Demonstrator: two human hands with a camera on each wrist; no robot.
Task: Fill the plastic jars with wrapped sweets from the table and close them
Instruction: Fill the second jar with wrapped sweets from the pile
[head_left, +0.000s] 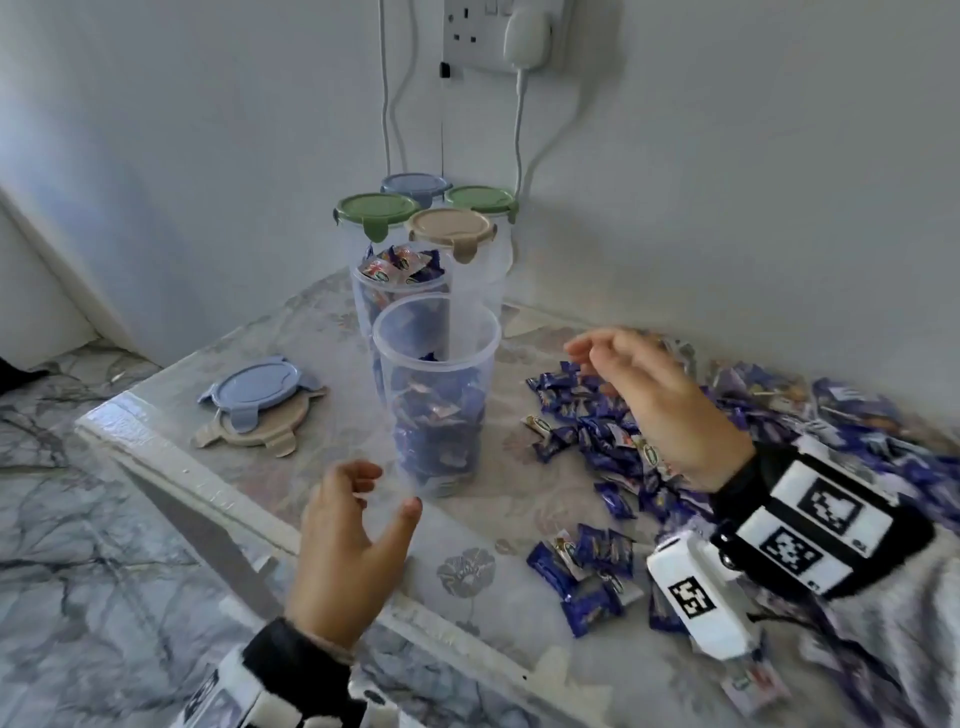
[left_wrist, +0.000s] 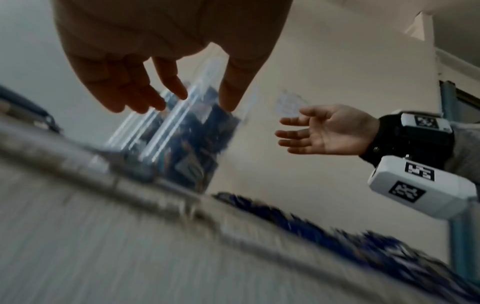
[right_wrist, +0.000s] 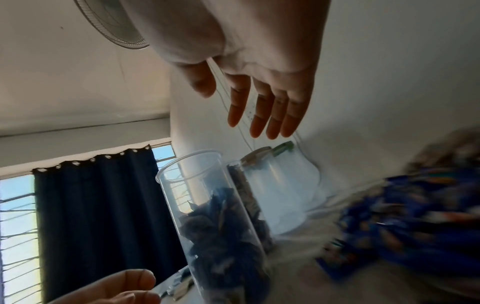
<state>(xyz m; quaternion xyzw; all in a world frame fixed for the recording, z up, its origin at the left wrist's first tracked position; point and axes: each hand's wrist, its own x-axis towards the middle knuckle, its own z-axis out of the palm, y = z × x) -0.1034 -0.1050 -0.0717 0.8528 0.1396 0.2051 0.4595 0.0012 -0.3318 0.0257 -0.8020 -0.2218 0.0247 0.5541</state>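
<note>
A clear plastic jar (head_left: 436, 395) stands open near the table's middle, about two-thirds full of blue wrapped sweets. Behind it a second open jar (head_left: 400, 291) is filled to the brim. My left hand (head_left: 358, 519) hovers just in front of the near jar's base, fingers loosely curved, holding nothing. My right hand (head_left: 644, 395) is open above the pile of blue wrapped sweets (head_left: 675, 452), right of the jar, palm empty in the left wrist view (left_wrist: 319, 131). In the right wrist view, the near jar (right_wrist: 215, 218) stands below my spread fingers (right_wrist: 270, 115).
Several lidded jars (head_left: 447, 228) with green, blue and beige lids stand at the back by the wall. A blue lid (head_left: 257, 387) lies stacked on a beige lid (head_left: 270, 431) at the table's left. The table edge (head_left: 171, 462) runs diagonally at front left. Cables hang from a wall socket (head_left: 498, 36).
</note>
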